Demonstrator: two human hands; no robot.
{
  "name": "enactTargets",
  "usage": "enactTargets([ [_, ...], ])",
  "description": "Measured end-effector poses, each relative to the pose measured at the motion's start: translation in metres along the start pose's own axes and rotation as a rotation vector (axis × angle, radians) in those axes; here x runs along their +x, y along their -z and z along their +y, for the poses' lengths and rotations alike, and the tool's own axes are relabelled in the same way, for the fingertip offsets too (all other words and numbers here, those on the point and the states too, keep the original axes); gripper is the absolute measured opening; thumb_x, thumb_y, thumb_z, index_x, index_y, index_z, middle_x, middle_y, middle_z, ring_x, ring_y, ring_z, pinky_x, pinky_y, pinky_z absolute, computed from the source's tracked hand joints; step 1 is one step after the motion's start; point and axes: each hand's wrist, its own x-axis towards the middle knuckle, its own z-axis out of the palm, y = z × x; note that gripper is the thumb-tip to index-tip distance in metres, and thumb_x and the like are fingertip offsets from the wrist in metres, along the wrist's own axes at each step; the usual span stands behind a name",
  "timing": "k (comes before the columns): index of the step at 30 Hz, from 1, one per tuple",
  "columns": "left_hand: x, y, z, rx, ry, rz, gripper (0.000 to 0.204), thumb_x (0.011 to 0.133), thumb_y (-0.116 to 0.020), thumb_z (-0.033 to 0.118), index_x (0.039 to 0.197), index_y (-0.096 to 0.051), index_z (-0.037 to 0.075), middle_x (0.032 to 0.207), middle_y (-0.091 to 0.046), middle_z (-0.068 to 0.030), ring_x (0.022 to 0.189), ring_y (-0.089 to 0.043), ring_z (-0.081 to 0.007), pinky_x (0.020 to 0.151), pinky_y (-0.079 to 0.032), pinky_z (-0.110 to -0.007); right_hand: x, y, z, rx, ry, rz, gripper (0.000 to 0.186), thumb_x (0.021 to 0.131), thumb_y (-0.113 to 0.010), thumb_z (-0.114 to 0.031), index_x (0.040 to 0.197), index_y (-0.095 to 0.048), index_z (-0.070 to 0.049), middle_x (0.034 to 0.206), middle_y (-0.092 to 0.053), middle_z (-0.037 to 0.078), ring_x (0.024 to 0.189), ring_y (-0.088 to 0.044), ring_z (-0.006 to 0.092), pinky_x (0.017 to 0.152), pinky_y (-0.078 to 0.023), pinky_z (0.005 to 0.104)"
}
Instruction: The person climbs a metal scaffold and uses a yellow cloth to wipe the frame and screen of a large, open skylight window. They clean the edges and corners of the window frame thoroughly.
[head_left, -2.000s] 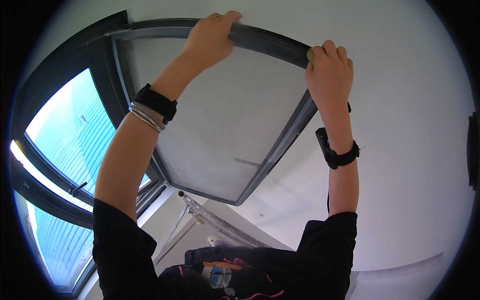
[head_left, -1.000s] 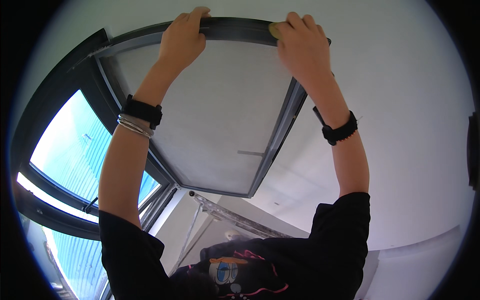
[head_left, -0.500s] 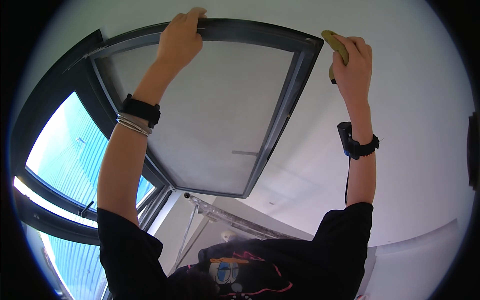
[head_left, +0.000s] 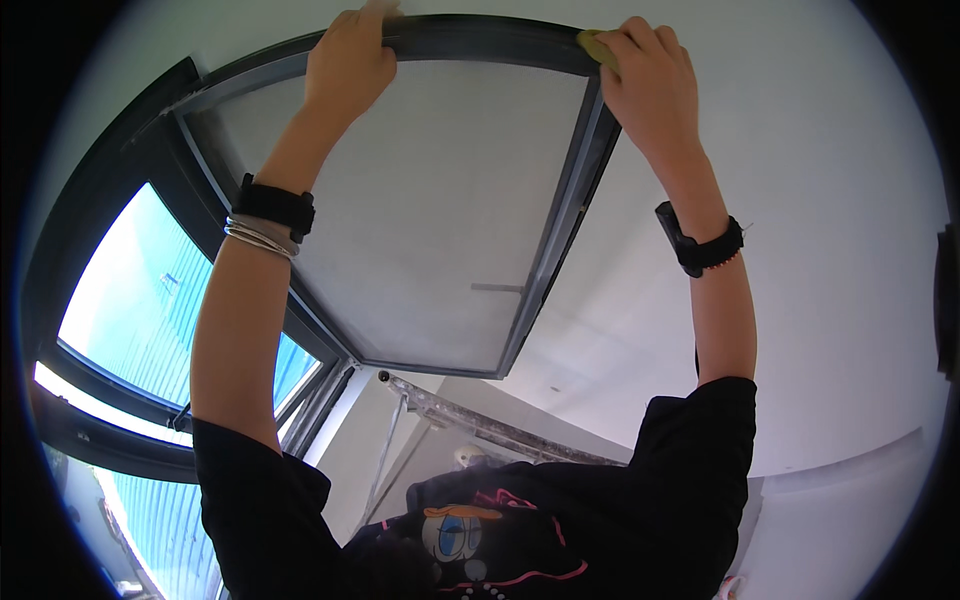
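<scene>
Item: one dark-framed panel (head_left: 490, 40) with pale infill, held overhead; it stood angled out beside the window (head_left: 135, 285) at left. Left hand (head_left: 350, 62): closed over the panel's upper rail, left of its middle. Right hand (head_left: 652, 85): curled round a yellow-green pad (head_left: 597, 48), which sat at the rail's right corner; exact contact was hidden by the fingers. Hazards, as judged: the panel, if hinged window-side, could have swung should the left grip have slackened under the pad's push; the pad, if pinched too lightly, could have dropped
</scene>
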Motion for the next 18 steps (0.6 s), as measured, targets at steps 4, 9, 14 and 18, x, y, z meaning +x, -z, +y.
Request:
enactTargets([
  [4, 0.001, 0.006, 0.003, -0.014, 0.044, -0.02, 0.05, 0.071, -0.048, -0.002, 0.118, -0.048, 0.014, 0.108, -0.061, -0.0023, 0.099, -0.056, -0.0255, 0.084, -0.048, -0.038, -0.023, 0.019, 0.029, 0.069, -0.155, -0.067, 0.021, 0.07, -0.063, -0.003, 0.09, -0.067, -0.01, 0.085, -0.055, 0.0, 0.079, -0.052, 0.0214, 0.069, -0.046, 0.0324],
  [9, 0.0, 0.004, 0.008, -0.027, 0.071, -0.015, 0.05, 0.07, -0.048, -0.002, 0.118, -0.049, 0.014, 0.108, -0.061, -0.0033, 0.102, -0.055, -0.0245, 0.087, -0.047, -0.038, -0.024, 0.047, 0.036, 0.153, -0.232, -0.014, 0.024, 0.074, -0.06, -0.002, 0.096, -0.066, -0.009, 0.092, -0.056, 0.001, 0.083, -0.052, 0.0224, 0.071, -0.047, 0.0331],
  [14, -0.003, 0.005, 0.003, 0.01, 0.009, 0.024, 0.05, 0.07, -0.047, -0.003, 0.118, -0.049, 0.013, 0.107, -0.061, -0.0047, 0.103, -0.055, -0.0241, 0.088, -0.047, -0.038, 0.006, 0.041, 0.01, 0.173, -0.111, -0.001, 0.024, 0.072, -0.063, -0.005, 0.095, -0.066, -0.01, 0.091, -0.055, -0.001, 0.084, -0.052, 0.021, 0.072, -0.045, 0.034],
  [18, 0.0, 0.005, 0.011, -0.01, 0.061, -0.011, 0.049, 0.071, -0.047, -0.003, 0.117, -0.049, 0.013, 0.107, -0.06, -0.0064, 0.101, -0.056, -0.0254, 0.087, -0.047, -0.038, 0.017, 0.02, -0.005, 0.066, -0.015, -0.072, 0.022, 0.07, -0.065, -0.007, 0.091, -0.066, -0.012, 0.089, -0.054, -0.002, 0.084, -0.052, 0.0197, 0.073, -0.042, 0.0364],
])
